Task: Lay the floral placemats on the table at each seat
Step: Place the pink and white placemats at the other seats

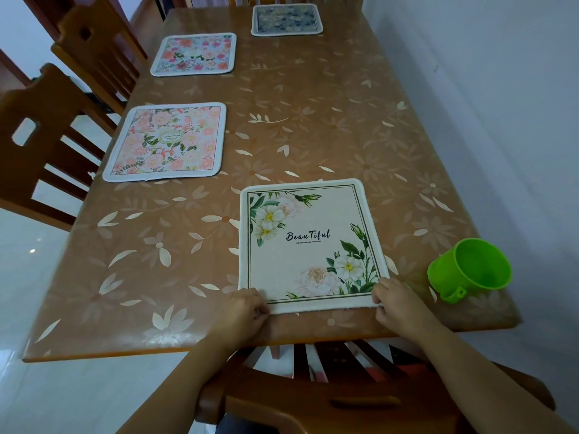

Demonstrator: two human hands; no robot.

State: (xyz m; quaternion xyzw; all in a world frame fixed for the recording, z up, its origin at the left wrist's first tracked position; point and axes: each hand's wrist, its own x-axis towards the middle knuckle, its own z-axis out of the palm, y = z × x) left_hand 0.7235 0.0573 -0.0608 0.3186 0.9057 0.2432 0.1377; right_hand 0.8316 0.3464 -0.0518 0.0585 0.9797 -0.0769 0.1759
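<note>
A cream placemat (pixel 308 242) with white flowers and the word "Beautiful" lies flat near the table's front edge. My left hand (pixel 242 311) pinches its near left corner and my right hand (pixel 396 305) pinches its near right corner. Three more floral placemats lie on the table (pixel 313 126): a pink one (pixel 166 142) at the left middle, a pink and red one (pixel 194 54) at the far left, and a dark blue one (pixel 286 19) at the far end.
A green plastic cup (pixel 470 269) lies on its side at the near right of the table. Wooden chairs stand at the left side (pixel 40 145) and right below me (pixel 313 393). A white wall (pixel 501 104) runs along the table's right side.
</note>
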